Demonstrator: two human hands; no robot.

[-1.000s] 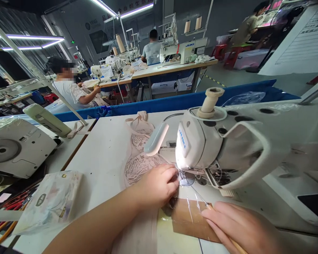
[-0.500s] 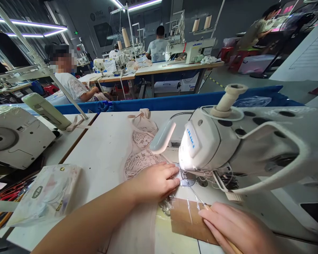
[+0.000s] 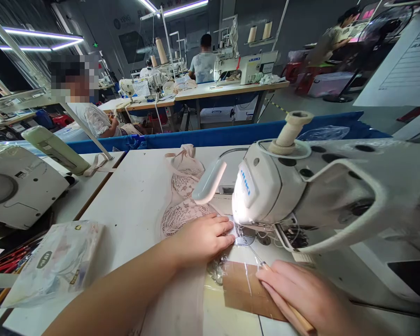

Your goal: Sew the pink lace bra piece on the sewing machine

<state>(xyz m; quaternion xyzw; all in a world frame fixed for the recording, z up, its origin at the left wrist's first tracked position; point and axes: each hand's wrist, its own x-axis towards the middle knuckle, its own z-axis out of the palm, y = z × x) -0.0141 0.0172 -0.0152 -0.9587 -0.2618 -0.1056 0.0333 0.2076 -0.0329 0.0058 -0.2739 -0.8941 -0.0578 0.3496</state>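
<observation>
A pale pink lace bra [image 3: 182, 215] lies along the white sewing table, its band running back towards me beneath my left forearm. Flat on its near cup edge rests my left hand [image 3: 205, 238], fingers stretched to the needle area of the white sewing machine [image 3: 257, 184]. The fingertips touch the work beside the presser foot. Closed around the wooden handle of an awl [image 3: 299, 318] is my right hand [image 3: 297, 291]. The awl's thin metal shaft points up and left, its tip close to the presser foot; what the tip touches is too small to tell.
A brown card [image 3: 247, 289] under clear tape lies below the needle area. A lamp [image 3: 210, 183] glows left of the machine head. Further left are a plastic-wrapped packet [image 3: 52, 261] and another machine [image 3: 23, 184]. People sit at machines beyond the blue cloth [image 3: 196, 131].
The whole view has shifted slightly, moving the scene left. Both hands keep nearly the same pose at the machine, and the awl stays in my right hand. The person at left has shifted slightly.
</observation>
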